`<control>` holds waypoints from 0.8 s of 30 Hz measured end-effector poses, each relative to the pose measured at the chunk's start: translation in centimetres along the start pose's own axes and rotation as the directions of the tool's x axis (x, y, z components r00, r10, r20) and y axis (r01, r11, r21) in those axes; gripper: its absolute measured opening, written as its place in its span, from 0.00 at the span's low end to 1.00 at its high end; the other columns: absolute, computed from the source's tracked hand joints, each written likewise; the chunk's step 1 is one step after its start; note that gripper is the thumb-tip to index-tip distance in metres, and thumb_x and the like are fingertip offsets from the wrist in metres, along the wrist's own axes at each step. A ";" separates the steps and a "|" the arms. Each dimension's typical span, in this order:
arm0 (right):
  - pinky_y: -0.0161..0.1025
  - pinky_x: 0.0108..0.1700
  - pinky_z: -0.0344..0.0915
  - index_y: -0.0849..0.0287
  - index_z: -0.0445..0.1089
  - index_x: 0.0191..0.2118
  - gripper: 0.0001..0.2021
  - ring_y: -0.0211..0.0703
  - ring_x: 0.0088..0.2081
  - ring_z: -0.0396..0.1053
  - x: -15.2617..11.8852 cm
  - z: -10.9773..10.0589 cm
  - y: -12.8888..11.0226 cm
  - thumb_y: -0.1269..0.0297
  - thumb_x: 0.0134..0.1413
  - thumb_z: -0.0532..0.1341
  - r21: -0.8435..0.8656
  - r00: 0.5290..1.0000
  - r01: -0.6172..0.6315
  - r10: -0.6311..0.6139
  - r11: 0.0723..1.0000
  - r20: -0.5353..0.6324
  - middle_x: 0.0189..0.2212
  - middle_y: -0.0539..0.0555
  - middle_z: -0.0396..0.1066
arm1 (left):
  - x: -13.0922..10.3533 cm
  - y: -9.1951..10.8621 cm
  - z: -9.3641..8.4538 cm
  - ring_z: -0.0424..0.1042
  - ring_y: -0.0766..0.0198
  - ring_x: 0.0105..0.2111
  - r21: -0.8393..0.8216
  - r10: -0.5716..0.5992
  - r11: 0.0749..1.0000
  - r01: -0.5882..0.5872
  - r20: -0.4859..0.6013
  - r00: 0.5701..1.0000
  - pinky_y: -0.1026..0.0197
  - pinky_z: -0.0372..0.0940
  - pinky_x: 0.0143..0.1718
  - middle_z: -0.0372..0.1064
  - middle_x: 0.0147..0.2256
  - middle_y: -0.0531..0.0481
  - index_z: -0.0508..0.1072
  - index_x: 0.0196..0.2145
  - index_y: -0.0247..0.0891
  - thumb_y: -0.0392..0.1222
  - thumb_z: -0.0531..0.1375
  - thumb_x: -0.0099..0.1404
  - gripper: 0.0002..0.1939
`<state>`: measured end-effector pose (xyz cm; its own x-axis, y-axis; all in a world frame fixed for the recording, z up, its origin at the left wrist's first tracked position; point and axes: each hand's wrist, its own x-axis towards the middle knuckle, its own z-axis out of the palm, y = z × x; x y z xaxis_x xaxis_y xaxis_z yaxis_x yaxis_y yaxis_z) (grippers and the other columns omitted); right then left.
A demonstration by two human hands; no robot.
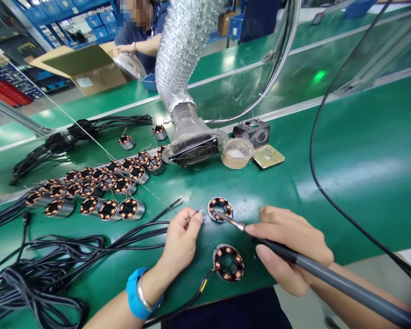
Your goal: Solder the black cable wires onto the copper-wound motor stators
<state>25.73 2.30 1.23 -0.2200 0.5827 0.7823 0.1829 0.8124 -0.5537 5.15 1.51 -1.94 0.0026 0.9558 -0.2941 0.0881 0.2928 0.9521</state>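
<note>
My left hand [183,233] pinches the stripped end of a black cable just left of a small ring-shaped copper coil stator [220,209]. In my right hand [291,246] is a soldering iron [281,250], its metal tip reaching over that stator's ring. Nearer to me lies a second stator [228,262], with a black cable leading off its left side. Fine wire ends show at my left fingertips, too small to tell whether they touch the stator.
Many stators [130,209] stand in rows at left, near black cable bundles [55,269]. A fume duct with fan [195,151], a round tin [237,153] and a sponge tray [269,156] are beyond. A hanging cable [315,169] loops at right. A person sits behind a cardboard box [99,77].
</note>
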 end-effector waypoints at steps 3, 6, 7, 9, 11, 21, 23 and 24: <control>0.39 0.23 0.60 0.60 0.72 0.45 0.16 0.39 0.21 0.63 0.2 -1.0 0.6 0.75 0.49 0.57 -0.047 1.000 -0.004 0.003 0.999 -0.014 0.23 0.51 0.67 | 0.1 -0.1 0.0 0.43 0.73 0.18 -0.014 -0.006 1.000 0.007 0.005 1.000 0.67 0.41 0.19 0.46 0.18 0.62 0.61 0.26 0.38 0.53 0.58 0.64 0.17; 0.39 0.24 0.62 0.60 0.73 0.44 0.14 0.39 0.23 0.64 0.7 -2.2 2.2 0.75 0.50 0.59 -0.165 1.000 0.017 -0.020 0.986 -0.017 0.26 0.53 0.70 | 0.1 -0.2 0.0 0.43 0.73 0.18 -0.007 -0.009 1.000 0.009 0.004 1.000 0.67 0.41 0.19 0.45 0.17 0.63 0.62 0.26 0.38 0.54 0.58 0.63 0.17; 0.39 0.25 0.62 0.60 0.73 0.45 0.14 0.39 0.24 0.65 0.8 -2.6 3.0 0.74 0.51 0.60 -0.222 0.999 0.015 -0.021 0.975 -0.027 0.27 0.53 0.72 | 0.1 -0.2 0.0 0.43 0.73 0.18 -0.002 -0.010 1.000 0.010 0.000 1.000 0.67 0.41 0.19 0.45 0.17 0.63 0.62 0.26 0.38 0.54 0.58 0.63 0.17; 0.40 0.29 0.66 0.58 0.73 0.47 0.14 0.41 0.27 0.68 1.0 -3.2 5.0 0.73 0.53 0.61 -0.355 0.997 -0.001 -0.027 0.935 -0.073 0.31 0.55 0.74 | 0.1 -0.2 0.0 0.43 0.73 0.18 0.003 -0.009 1.000 0.009 -0.003 1.000 0.67 0.41 0.18 0.45 0.17 0.63 0.61 0.26 0.38 0.54 0.58 0.63 0.18; 0.43 0.37 0.70 0.57 0.72 0.49 0.15 0.45 0.34 0.72 0.8 -3.7 7.0 0.71 0.55 0.62 -0.472 0.992 -0.043 -0.019 0.881 -0.126 0.36 0.56 0.76 | 0.2 -0.2 0.1 0.42 0.73 0.18 -0.001 -0.006 1.000 0.006 -0.003 1.000 0.67 0.41 0.18 0.45 0.17 0.63 0.61 0.26 0.38 0.54 0.58 0.63 0.18; 0.36 0.35 0.73 0.54 0.68 0.55 0.17 0.39 0.28 0.75 -0.9 -2.6 7.2 0.71 0.60 0.59 -0.433 0.985 -0.171 0.141 0.885 -0.101 0.31 0.51 0.76 | 0.1 -0.2 -0.1 0.43 0.73 0.17 -0.007 -0.006 1.000 0.006 0.009 1.000 0.67 0.41 0.18 0.45 0.17 0.63 0.62 0.26 0.38 0.54 0.58 0.63 0.18; 0.34 0.31 0.71 0.54 0.69 0.52 0.16 0.37 0.25 0.72 -0.5 -1.6 6.0 0.75 0.60 0.59 -0.319 0.995 -0.089 0.100 0.943 0.019 0.27 0.48 0.74 | 0.1 -0.2 -0.1 0.43 0.73 0.17 -0.005 -0.008 1.000 0.008 0.008 1.000 0.67 0.41 0.18 0.46 0.17 0.62 0.62 0.26 0.38 0.54 0.58 0.64 0.17; 0.34 0.31 0.71 0.55 0.69 0.50 0.15 0.37 0.26 0.72 -0.2 -0.9 5.5 0.76 0.59 0.59 -0.265 0.994 -0.044 0.068 0.963 0.080 0.27 0.48 0.74 | 0.1 -0.2 -0.1 0.44 0.73 0.18 -0.004 -0.009 1.000 0.009 0.008 1.000 0.67 0.41 0.18 0.46 0.17 0.62 0.62 0.26 0.38 0.54 0.58 0.64 0.18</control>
<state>27.66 6.65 -1.70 -0.2831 0.6361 0.7178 0.4395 0.7512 -0.4924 5.07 1.56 -2.18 0.0098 0.9528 -0.3034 0.0840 0.3015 0.9498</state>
